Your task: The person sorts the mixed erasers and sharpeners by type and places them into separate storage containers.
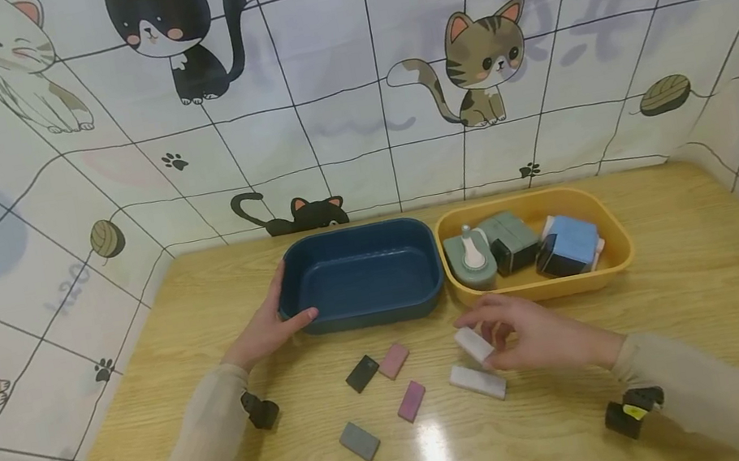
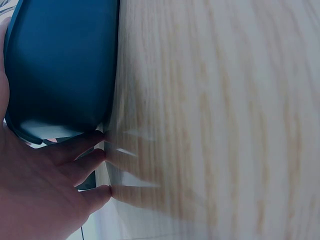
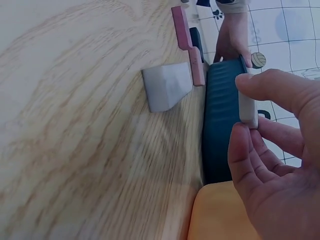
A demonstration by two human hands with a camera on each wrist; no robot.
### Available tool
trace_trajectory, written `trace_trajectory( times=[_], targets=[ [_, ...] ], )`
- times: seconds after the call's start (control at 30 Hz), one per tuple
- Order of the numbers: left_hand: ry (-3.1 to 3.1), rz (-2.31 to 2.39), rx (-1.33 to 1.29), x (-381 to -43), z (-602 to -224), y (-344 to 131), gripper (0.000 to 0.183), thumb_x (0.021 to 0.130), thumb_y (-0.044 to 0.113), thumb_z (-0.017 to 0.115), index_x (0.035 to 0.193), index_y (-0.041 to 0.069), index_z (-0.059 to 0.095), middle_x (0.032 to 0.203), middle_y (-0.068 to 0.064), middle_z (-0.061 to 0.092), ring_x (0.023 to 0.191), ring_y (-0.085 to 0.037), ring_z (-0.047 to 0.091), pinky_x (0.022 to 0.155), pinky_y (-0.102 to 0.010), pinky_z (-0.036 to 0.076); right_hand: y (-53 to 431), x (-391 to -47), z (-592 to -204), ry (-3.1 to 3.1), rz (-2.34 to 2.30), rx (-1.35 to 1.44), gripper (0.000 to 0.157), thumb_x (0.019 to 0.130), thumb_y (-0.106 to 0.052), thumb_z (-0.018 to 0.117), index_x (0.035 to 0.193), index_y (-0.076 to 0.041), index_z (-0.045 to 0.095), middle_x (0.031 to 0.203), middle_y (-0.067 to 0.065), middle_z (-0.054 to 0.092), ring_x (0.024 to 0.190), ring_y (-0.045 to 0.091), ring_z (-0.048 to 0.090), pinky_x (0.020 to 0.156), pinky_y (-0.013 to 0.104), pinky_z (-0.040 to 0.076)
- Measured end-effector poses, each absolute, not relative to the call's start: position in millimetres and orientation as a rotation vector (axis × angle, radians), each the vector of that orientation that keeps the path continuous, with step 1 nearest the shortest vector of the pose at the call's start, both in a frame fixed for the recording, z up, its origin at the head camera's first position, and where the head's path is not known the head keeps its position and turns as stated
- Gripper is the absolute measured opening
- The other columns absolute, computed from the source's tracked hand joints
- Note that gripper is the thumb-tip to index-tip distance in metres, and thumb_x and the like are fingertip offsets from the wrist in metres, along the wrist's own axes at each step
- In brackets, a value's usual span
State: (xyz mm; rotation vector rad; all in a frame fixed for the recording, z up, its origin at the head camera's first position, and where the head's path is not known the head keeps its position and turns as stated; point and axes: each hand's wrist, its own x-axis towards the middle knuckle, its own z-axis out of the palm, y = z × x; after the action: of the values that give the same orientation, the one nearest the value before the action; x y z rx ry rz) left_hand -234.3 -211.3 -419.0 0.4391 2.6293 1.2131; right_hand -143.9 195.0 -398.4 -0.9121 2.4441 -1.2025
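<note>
Head view: the right hand (image 1: 528,330) pinches a white block (image 1: 473,345) between thumb and fingertips; the block's long axis runs diagonally, upper left to lower right. The navy tray (image 1: 364,281) lies beyond the block and to its left. The left hand (image 1: 265,334) rests at the tray's left end, fingers extended. Backdrop (image 1: 336,125) characters are faint, unreadable.

Left wrist view: fingers lie slightly spread, grasping no block.

Right wrist view: thumb and fingertips close on opposite ends of the block; no lettering is legible on it.

Faint lettering (image 1: 71,285) on wall sheet (image 1: 330,48); none legible.
</note>
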Motion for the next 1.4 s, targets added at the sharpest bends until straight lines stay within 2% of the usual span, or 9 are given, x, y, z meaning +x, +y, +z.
trace_trajectory(
  times=[0.63,0.97,1.23,1.4],
  targets=[
    [2.628,1.224,0.429,-233.6,-419.6,-212.1,0.101,0.091,0.040,0.067,0.156,0.022,-0.008,0.161,-0.011,-0.005,0.145,-0.035,0.002,0.112,-0.057,0.012,182.3,-148.5,-393.1,2.433,-1.311,-0.934,0.050,0.079,0.000,0.076,0.126,-0.002,0.061,0.107,0.004,0.052,0.085,0.017,0.056,0.074,0.030,0.054],
    [2.620,1.242,0.444,-234.3,-419.3,-211.9,0.100,0.091,0.037,0.067,0.156,0.022,-0.008,0.161,-0.011,-0.005,0.145,-0.035,0.001,0.112,-0.057,0.011,177.0,-153.0,-388.1,2.469,-1.299,-0.930,0.050,0.078,0.000,0.076,0.125,-0.011,0.063,0.108,0.003,0.053,0.084,0.016,0.057,0.073,0.029,0.054],
    [2.610,1.250,0.445,-234.2,-419.1,-211.6,0.100,0.091,0.038,0.067,0.156,0.022,-0.007,0.161,-0.011,-0.005,0.145,-0.034,0.001,0.112,-0.057,0.010,173.8,-157.1,-384.3,2.444,-1.305,-0.939,0.048,0.080,-0.005,0.078,0.125,-0.003,0.062,0.108,0.005,0.053,0.082,0.016,0.056,0.072,0.029,0.053],
    [2.614,1.242,0.453,-235.2,-420.9,-212.5,0.100,0.091,0.039,0.067,0.156,0.022,-0.008,0.161,-0.011,-0.005,0.145,-0.035,0.001,0.111,-0.058,0.011,171.3,-158.9,-383.8,2.441,-1.314,-0.939,0.050,0.080,-0.006,0.078,0.126,-0.003,0.061,0.109,0.004,0.053,0.081,0.016,0.056,0.072,0.030,0.053]
  ],
)
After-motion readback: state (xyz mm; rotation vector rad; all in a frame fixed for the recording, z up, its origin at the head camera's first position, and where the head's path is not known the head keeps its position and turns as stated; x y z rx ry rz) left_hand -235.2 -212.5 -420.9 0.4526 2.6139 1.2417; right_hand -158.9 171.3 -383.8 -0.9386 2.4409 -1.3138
